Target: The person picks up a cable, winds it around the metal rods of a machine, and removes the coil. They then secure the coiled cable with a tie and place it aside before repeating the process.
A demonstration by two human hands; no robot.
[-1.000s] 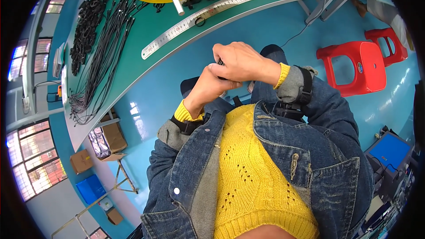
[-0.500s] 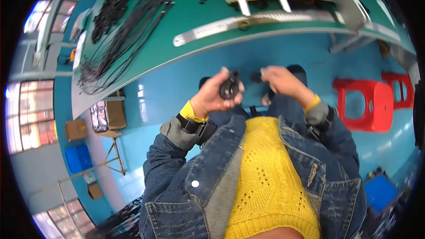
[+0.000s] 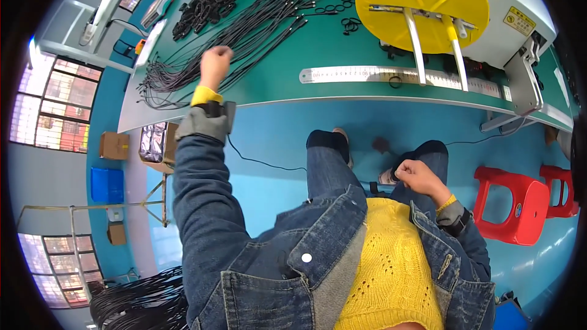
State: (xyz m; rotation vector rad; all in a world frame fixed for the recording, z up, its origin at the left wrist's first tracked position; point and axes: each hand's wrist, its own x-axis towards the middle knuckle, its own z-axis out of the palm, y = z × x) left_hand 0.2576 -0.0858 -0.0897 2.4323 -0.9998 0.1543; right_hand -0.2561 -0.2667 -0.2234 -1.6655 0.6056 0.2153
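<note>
My left hand (image 3: 216,68) is stretched out over the green table, its fingers curled, above the near side of a spread bundle of thin black cables (image 3: 183,79). Whether a cable is in its fingers I cannot make out. Beyond the bundle lies a heap of black coiled cables (image 3: 214,0). My right hand (image 3: 422,180) is low over my lap by the right knee, fingers closed together; what they hold, if anything, is hidden. A blurred dark patch (image 3: 380,145) shows between my knees, too unclear to name.
A steel ruler (image 3: 348,74) lies along the front of the table (image 3: 269,79). Behind it stand a yellow round disc (image 3: 422,0) on metal rods and a white machine (image 3: 520,0). Small black rings (image 3: 350,24) are scattered nearby. Red stools (image 3: 513,205) stand at right, cardboard boxes (image 3: 114,145) at left.
The round black coil that was in my left hand is no longer seen there. That hand has moved forward and left over the cables. My right hand has drawn back lower, toward my lap.
</note>
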